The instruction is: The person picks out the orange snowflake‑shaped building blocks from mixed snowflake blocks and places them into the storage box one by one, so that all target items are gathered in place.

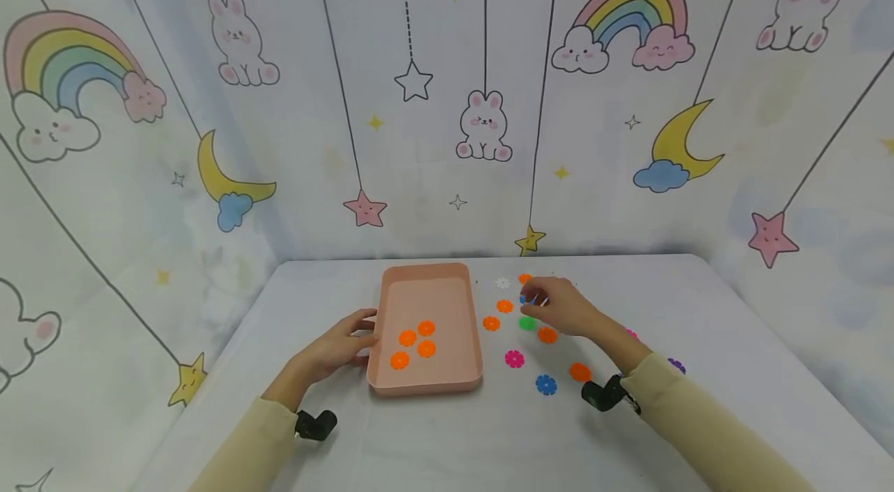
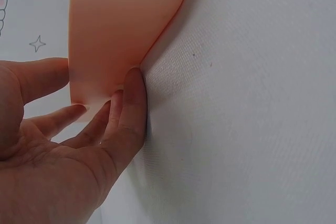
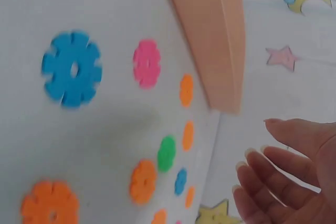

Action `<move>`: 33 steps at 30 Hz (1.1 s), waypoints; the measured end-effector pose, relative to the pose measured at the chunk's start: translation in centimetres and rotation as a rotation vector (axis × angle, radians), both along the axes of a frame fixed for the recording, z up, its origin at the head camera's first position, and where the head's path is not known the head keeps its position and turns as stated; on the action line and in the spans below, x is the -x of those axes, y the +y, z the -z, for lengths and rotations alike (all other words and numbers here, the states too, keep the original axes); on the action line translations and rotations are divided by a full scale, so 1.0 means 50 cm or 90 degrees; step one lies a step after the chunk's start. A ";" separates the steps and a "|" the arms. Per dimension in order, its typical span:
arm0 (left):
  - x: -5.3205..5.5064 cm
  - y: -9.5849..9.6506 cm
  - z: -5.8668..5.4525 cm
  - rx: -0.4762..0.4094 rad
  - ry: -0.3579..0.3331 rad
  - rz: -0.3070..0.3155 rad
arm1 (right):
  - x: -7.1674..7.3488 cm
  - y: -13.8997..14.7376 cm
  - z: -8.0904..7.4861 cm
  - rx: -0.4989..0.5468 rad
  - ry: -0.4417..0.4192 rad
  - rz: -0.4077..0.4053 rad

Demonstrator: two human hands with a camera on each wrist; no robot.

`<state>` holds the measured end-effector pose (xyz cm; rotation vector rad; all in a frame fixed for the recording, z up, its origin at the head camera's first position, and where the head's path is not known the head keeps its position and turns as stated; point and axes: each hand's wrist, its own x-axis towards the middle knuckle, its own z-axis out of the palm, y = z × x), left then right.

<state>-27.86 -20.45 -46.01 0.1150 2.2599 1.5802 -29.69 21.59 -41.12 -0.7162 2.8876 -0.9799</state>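
Observation:
A shallow peach-pink tray (image 1: 426,290) lies on the white table, with several orange notched plastic discs (image 1: 426,329) inside. My left hand (image 1: 342,344) holds its left side; in the left wrist view the thumb meets the rim and the fingers (image 2: 134,95) lie against the outer wall. To the tray's right, my right hand (image 1: 562,306) hovers over the loose discs. The right wrist view shows its fingers (image 3: 273,182) loosely bent, with nothing between them. Below that hand are a green disc (image 1: 527,323) and a partly covered blue disc (image 3: 180,182).
More notched discs are scattered right of the tray: pink (image 1: 514,358), blue (image 1: 546,385), orange (image 1: 580,372), white (image 1: 503,283) and purple (image 1: 676,365). A cloth printed with rabbits and stars hangs behind the table (image 1: 447,445).

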 end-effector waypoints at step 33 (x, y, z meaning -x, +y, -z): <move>-0.001 0.001 0.000 0.002 -0.002 -0.007 | 0.062 0.110 0.108 -0.013 -0.145 0.258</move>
